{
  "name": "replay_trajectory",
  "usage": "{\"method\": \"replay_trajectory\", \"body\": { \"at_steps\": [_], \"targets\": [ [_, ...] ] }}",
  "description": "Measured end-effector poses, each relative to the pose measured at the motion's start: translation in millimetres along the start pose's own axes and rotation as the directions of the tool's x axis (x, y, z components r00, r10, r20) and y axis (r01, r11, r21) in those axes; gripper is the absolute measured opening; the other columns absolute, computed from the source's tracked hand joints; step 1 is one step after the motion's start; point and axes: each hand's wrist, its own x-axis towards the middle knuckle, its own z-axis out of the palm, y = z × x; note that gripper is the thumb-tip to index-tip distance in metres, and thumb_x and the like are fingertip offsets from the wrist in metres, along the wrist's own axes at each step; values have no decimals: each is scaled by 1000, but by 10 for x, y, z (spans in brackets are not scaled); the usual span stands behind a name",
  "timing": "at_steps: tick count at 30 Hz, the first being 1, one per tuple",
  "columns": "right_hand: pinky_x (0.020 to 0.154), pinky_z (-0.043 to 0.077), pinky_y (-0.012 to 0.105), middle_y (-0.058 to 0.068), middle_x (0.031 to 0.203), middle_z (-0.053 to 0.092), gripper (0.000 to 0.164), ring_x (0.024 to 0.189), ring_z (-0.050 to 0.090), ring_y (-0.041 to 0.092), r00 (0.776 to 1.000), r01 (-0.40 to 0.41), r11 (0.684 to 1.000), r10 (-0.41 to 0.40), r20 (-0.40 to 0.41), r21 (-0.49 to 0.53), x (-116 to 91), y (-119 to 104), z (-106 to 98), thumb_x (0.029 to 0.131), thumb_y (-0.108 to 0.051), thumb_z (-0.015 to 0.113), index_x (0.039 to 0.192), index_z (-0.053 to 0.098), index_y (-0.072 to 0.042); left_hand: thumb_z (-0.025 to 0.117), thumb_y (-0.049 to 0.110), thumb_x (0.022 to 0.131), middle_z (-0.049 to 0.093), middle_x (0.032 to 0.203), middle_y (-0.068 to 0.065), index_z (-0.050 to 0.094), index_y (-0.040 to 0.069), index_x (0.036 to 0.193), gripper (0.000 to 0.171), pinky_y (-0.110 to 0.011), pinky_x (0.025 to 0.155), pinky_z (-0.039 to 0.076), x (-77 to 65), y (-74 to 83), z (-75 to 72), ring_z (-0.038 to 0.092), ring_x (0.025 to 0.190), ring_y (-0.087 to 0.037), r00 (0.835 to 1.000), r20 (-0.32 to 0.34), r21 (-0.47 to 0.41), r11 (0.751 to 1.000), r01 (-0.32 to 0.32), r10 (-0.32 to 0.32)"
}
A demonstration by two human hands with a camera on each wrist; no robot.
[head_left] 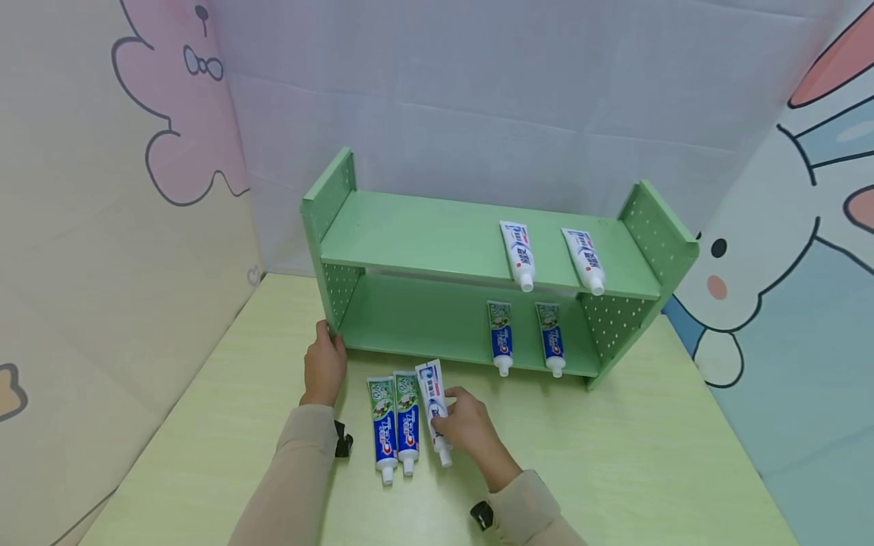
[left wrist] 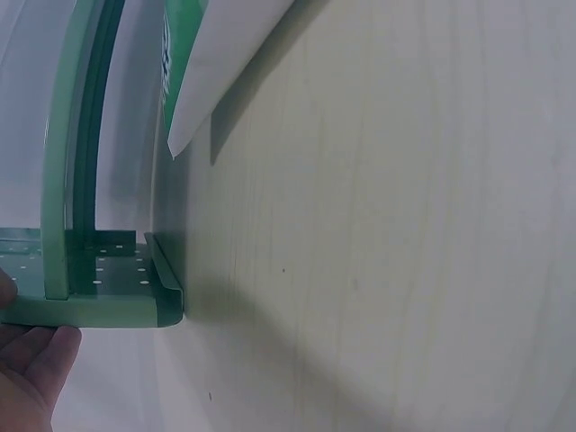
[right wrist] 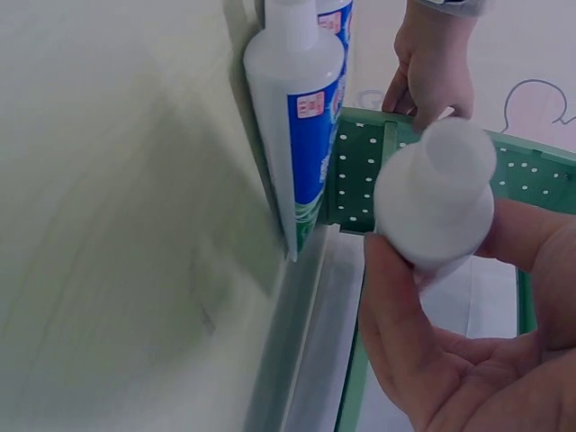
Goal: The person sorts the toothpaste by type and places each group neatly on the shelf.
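Observation:
My left hand [head_left: 324,368] grips the lower left front corner of a green two-tier shelf [head_left: 410,227]. In the left wrist view the fingers [left wrist: 54,360] lie against the shelf's side panel [left wrist: 108,310], with the thumb on its other side. My right hand [head_left: 471,425] pinches a white toothpaste tube [head_left: 430,387] between thumb and fingers. This tube's cap [right wrist: 463,157] faces the right wrist camera. To its left, two green-and-blue toothpaste tubes [head_left: 382,413] [head_left: 407,417] lie side by side on the table, caps toward me.
Two white toothpaste tubes [head_left: 519,254] [head_left: 583,258] lie on the upper tier, toward the right. Below them, two green-and-blue tubes [head_left: 501,334] [head_left: 550,337] rest on the lower tier. The pale wooden table [head_left: 614,455] meets cartoon-printed walls [head_left: 771,303] on both sides.

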Motion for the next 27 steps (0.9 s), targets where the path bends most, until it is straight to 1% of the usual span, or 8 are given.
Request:
{"method": "replay_trajectory", "body": {
  "at_steps": [9, 18, 27],
  "targets": [
    [54, 50, 32, 9, 82, 58, 52, 66, 58, 18, 1000, 29, 999, -29, -5, 20, -40, -74, -55, 85, -3, 72, 131, 50, 6, 46, 10, 103, 62, 98, -35, 39, -3, 132, 32, -55, 59, 48, 9, -15, 13, 65, 77, -46, 1000, -5, 2, 1000, -6, 6],
    [54, 50, 31, 11, 86, 58, 54, 66, 58, 19, 999, 39, 999, -38, -27, 28, -63, -161, -107, 85, -4, 73, 133, 49, 4, 45, 10, 103, 62, 98, -35, 39, -3, 132, 32, -55, 60, 48, 13, -15, 16, 65, 78, -46, 1000, 3, 2, 1000, 1, -1],
    [54, 50, 32, 9, 87, 57, 56, 66, 59, 19, 997, 70, 997, -68, -38, 31, -65, -212, -176, 85, -3, 72, 135, 49, 4, 45, 11, 103, 62, 96, -35, 38, -2, 132, 32, -54, 58, 48, 11, -29, 21, 65, 75, -45, 1000, 0, 4, 1000, -4, 4]
  ]
}}
